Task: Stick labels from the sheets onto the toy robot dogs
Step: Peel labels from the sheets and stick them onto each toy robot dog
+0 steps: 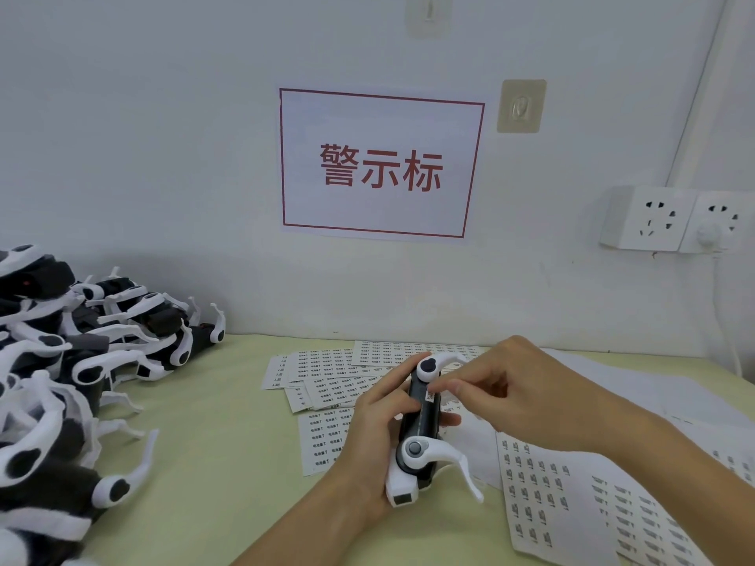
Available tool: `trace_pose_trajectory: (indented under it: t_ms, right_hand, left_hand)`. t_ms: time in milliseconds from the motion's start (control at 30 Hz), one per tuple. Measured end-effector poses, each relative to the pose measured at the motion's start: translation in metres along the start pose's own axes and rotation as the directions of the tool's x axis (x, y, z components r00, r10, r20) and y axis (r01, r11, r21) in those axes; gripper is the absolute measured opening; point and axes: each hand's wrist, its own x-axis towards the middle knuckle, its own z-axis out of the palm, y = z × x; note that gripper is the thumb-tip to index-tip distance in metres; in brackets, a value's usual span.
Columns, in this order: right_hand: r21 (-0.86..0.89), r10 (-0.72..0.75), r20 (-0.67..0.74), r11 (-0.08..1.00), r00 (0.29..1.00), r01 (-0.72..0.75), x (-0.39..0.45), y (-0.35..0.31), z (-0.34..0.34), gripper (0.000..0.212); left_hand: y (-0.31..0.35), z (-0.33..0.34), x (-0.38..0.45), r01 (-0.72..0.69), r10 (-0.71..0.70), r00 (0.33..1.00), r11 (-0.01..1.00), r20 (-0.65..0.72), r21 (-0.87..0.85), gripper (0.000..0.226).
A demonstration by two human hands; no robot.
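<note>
My left hand (pixel 374 439) grips a black-and-white toy robot dog (pixel 423 426) over the table, its white legs sticking out to the right. A small white label (pixel 431 396) lies on the dog's black body. The fingertips of my right hand (pixel 510 392) pinch or press that label against the body. Under and behind the hands, several label sheets (pixel 327 381) are spread out. Another label sheet (pixel 572 504) lies at the right.
A large pile of toy robot dogs (pixel 69 381) covers the left side of the pale green table (pixel 212 463). On the wall behind hang a red-framed sign (pixel 382 165), two adhesive hooks and, at the right, power sockets (pixel 670 218).
</note>
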Motion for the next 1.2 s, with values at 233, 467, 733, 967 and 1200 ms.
trace_pose_trajectory:
  t_ms: [233, 467, 733, 967, 1200]
  right_hand:
    - [0.001, -0.006, 0.011, 1.0, 1.0, 0.006, 0.0, -0.001, -0.001, 0.027]
    - [-0.008, 0.002, 0.004, 1.0, 1.0, -0.002, -0.001, -0.002, -0.002, 0.029]
    - [-0.074, 0.003, -0.041, 0.997, 0.999, -0.006, 0.0, 0.001, 0.002, 0.038]
    - [-0.211, 0.01, -0.286, 0.975, 0.958, -0.073, 0.001, 0.008, 0.003, 0.015]
    - [-0.166, 0.124, -0.187, 0.974, 0.974, -0.156, 0.003, 0.012, 0.02, 0.031]
  left_hand:
    - [0.0, 0.0, 0.0, 0.001, -0.001, 1.0, 1.0, 0.011, -0.009, 0.062]
    - [0.0, -0.001, 0.0, 0.0, 0.001, 1.0, 1.0, 0.025, -0.02, 0.063]
    - [0.001, -0.001, -0.002, 0.007, -0.007, 1.0, 1.0, 0.014, -0.025, 0.065]
    - [0.001, 0.005, -0.005, -0.05, 0.063, 0.993, 0.991, -0.103, 0.123, 0.03]
    - [0.003, 0.004, -0.005, -0.029, 0.033, 0.999, 0.993, -0.035, 0.116, 0.03]
